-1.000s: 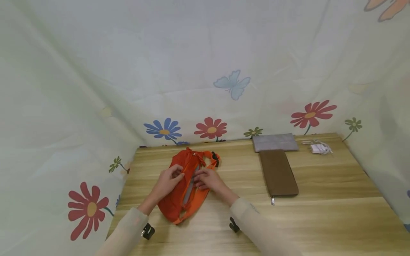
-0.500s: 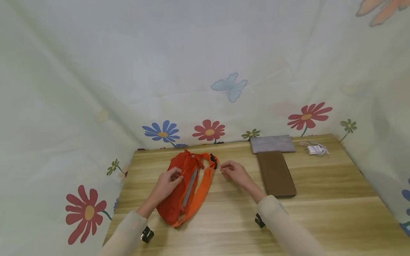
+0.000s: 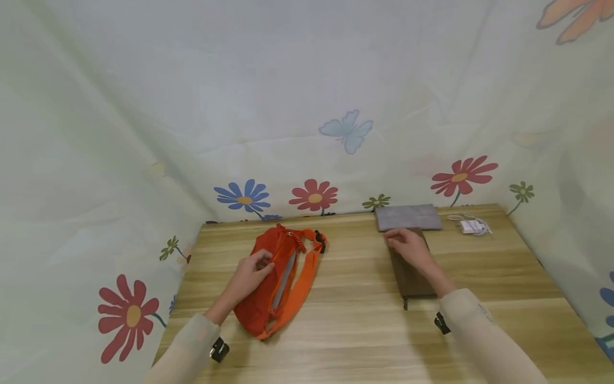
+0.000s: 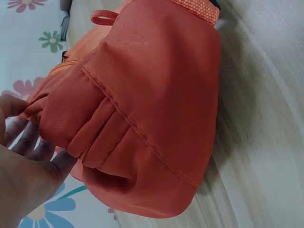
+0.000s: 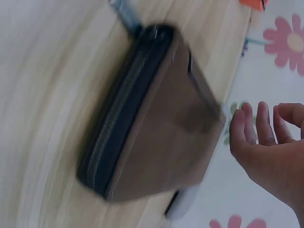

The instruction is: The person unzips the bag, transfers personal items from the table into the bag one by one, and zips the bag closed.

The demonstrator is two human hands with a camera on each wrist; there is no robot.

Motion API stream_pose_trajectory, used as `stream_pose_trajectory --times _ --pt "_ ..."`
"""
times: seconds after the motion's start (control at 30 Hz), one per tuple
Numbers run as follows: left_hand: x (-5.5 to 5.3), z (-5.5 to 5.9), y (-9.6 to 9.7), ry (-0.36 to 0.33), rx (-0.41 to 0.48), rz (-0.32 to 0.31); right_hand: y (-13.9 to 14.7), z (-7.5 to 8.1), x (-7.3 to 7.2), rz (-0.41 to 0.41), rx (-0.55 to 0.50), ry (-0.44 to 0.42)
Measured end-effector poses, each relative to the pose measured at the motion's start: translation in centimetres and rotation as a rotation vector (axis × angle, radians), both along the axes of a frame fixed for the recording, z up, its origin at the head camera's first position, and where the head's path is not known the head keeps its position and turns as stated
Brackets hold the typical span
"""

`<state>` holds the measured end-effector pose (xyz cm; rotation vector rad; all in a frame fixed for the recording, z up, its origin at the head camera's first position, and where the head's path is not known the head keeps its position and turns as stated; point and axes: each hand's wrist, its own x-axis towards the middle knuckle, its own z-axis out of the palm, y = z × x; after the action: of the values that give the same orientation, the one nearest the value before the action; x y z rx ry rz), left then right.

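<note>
An orange waist bag (image 3: 254, 312) lies on the left part of the table, its zipped opening parted to show grey lining (image 3: 285, 280). My left hand (image 3: 247, 274) pinches the fabric beside this opening; in the left wrist view the thumb and fingers hold a fold of the bag (image 4: 156, 104). Over the far end of a brown zip wallet (image 3: 408, 274) is my right hand (image 3: 410, 249), holding nothing. In the right wrist view its fingers are loosely bent, apart from the wallet (image 5: 156, 133), whose dark zipper side faces the camera.
A flat grey case (image 3: 408, 217) lies at the back edge of the table, right behind the wallet. To its right is a white charger (image 3: 474, 227) with its cable. The bag's strap (image 3: 302, 285) with a black buckle (image 3: 320, 241) curves out to the right. Flower-printed cloth walls enclose the table.
My right hand has left the bag's opening and moved right across the table to above the wallet. The left hand keeps its hold on the bag, which stays in place.
</note>
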<state>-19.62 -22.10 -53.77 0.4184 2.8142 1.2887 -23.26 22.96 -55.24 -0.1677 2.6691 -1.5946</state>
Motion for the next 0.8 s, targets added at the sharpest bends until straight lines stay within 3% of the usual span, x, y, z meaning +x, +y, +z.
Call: stream_pose_trajectory --times 0.17,0.37,0.67,0.8 --pt "0.2 0.0 -0.1 -0.007 0.009 0.003 2.7 0.4 0.1 -0.061 0.071 -0.002" --pt "0.2 0.0 0.0 -0.015 0.023 0.008 5.1 1.0 0.7 -0.067 0.171 -0.047" --pt "0.0 -0.2 0.0 -0.019 0.012 0.01 7.7 1.3 0.4 0.031 0.289 -0.18" --pt "-0.1 -0.2 0.1 -0.022 0.006 0.008 8.6 1.9 0.0 0.113 0.315 -0.351"
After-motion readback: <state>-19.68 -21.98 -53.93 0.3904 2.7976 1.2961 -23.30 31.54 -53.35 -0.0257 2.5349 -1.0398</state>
